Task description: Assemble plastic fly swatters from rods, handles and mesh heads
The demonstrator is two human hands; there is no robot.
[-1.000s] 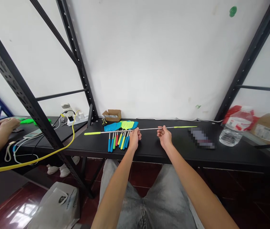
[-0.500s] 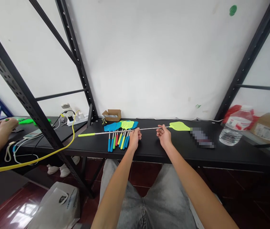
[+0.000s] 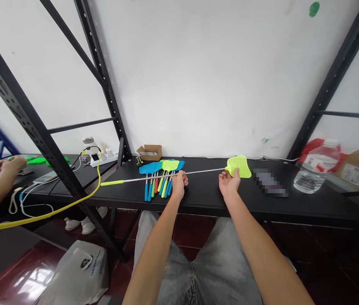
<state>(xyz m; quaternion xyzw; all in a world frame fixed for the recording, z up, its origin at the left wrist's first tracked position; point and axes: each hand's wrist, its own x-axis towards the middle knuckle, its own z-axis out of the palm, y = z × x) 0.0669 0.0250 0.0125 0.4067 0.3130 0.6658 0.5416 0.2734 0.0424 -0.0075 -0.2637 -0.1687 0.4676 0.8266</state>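
Observation:
A long telescopic fly swatter (image 3: 238,165) stretches across the view, with a yellow-green mesh head at the right, a thin metal rod and a yellow-green grip at the left end. My left hand (image 3: 180,184) is closed around the rod near its middle. At the neck of the swatter head, my right hand (image 3: 230,182) holds on, palm turned up and thumb against the head's lower edge. Behind and left of my left hand lies a row of shorter swatters (image 3: 149,168) with blue and yellow-green heads; their handles are blue, green, red and yellow.
On the black table (image 3: 205,199) stand a small open carton (image 3: 149,152) and a water bottle (image 3: 317,169). A blurred-out flat item (image 3: 270,183) lies right of the swatter. A yellow cable (image 3: 71,204) crosses the left rack post. Another person's hands (image 3: 11,165) are at far left.
My right hand has slid right along the rod to the swatter's head. The head has turned to show its mesh face more fully. My left hand stays on the rod.

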